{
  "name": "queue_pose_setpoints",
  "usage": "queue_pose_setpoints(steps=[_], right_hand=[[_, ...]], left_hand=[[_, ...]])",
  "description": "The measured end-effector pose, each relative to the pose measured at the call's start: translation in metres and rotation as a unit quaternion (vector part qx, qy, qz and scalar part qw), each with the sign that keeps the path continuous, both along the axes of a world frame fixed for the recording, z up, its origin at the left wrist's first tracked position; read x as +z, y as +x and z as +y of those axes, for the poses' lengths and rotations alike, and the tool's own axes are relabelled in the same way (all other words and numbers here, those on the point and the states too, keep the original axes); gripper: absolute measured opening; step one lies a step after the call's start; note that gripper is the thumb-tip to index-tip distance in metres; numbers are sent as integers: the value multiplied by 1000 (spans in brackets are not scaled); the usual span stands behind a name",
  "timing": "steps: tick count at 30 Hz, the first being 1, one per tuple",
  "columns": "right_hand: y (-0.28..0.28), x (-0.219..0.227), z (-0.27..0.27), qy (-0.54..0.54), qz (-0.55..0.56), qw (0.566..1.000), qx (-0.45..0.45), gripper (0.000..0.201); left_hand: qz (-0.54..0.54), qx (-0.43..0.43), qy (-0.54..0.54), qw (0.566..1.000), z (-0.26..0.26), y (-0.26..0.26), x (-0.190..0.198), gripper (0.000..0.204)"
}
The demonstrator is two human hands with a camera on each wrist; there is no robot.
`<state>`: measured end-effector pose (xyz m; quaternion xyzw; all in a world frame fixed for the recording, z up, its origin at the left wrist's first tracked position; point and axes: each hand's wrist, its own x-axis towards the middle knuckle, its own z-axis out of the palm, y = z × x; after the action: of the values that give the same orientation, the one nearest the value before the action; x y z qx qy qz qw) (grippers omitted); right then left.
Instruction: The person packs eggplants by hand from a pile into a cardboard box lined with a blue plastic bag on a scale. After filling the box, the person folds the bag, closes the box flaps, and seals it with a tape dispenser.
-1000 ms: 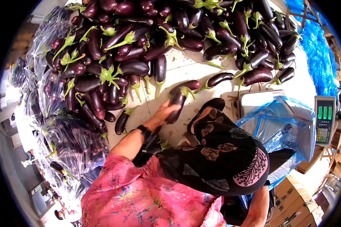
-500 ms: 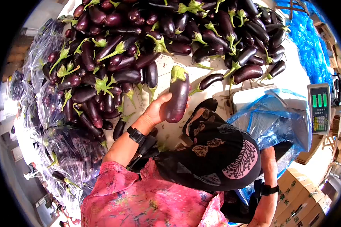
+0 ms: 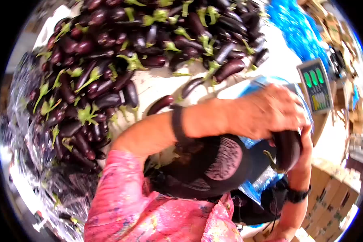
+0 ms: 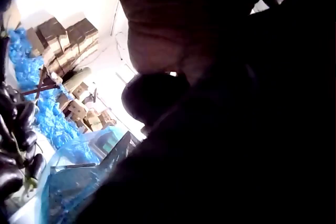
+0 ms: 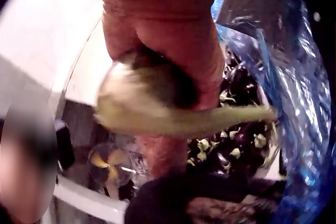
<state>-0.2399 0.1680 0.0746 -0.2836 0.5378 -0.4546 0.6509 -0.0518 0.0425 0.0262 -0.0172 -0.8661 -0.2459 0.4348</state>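
A dark purple eggplant (image 3: 287,151) with a green stem is between both hands at the right of the head view. My left hand (image 3: 266,113) reaches across the body and grips its upper end, back of the hand up. My right hand (image 3: 305,151) holds the same eggplant from its outer side. In the right wrist view the eggplant's pale green cap and stem (image 5: 157,113) are close up under the palm. The left wrist view is mostly dark, with the eggplant's round end (image 4: 147,100) below the hand. Behind the hands hangs a clear blue plastic bag (image 3: 266,80).
A large heap of eggplants (image 3: 80,82) covers the far and left parts of the white table (image 3: 157,82). Clear plastic bags (image 3: 26,97) line the left edge. A scale display (image 3: 314,85), blue plastic (image 3: 298,28) and cardboard boxes (image 3: 330,189) stand on the right.
My left hand lifted the eggplant off the table and carried it right to the right hand. My right hand rose from low right to grip the eggplant too. The head view shifted right.
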Motion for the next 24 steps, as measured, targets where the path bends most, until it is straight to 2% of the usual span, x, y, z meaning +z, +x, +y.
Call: queue_pose_setpoints(steps=[1,3,5,6,7,8,9,10,11,12,13,15,17,18,19,21,22,24], right_hand=[[3,1,4,-3,38,999,5,80],[4,3,13,-1,103,994,42,79],[-2,-1,23,72,149,986,2,100],[-2,-3,31,72,146,986,-39,84],[-12,-12,39,106,135,983,-69,79],[-30,-28,46,139,126,977,-103,73],[-45,-45,49,173,117,968,-137,67],[-53,-65,47,164,107,968,-159,64],[-58,-87,43,154,98,967,-181,60],[-62,-108,38,144,88,965,-202,57],[-63,-128,30,160,115,959,-202,62],[-54,-169,11,138,150,959,-198,67],[-60,-237,2,70,153,973,-158,70],[-55,-253,-3,62,117,984,-122,63],[-50,-265,-5,56,80,991,-87,56],[-58,-291,-11,28,156,987,-28,51],[-59,-305,-12,16,189,982,1,48],[-64,-338,-6,-1,251,966,66,44]], left_hand=[[-16,13,19,1000,3,5,1,72],[42,-48,214,975,3,17,-28,70],[-51,44,350,934,2,69,-56,62],[-58,152,412,897,7,92,-89,58],[-63,255,465,846,15,115,-132,54],[-46,360,511,779,29,142,-174,49],[-82,469,533,699,41,172,-210,47],[-93,559,443,695,51,205,-260,49],[-124,636,369,666,61,232,-278,55],[-153,701,345,605,68,259,-314,69],[-177,736,359,545,70,272,-319,78],[-218,759,385,477,68,277,-313,84],[-203,796,383,423,56,268,-311,86],[-197,812,384,394,54,264,-313,87],[-197,810,394,387,56,266,-313,87],[-191,807,411,379,61,278,-322,86],[-168,825,405,356,69,285,-332,81],[-157,803,418,395,86,314,-374,77]])
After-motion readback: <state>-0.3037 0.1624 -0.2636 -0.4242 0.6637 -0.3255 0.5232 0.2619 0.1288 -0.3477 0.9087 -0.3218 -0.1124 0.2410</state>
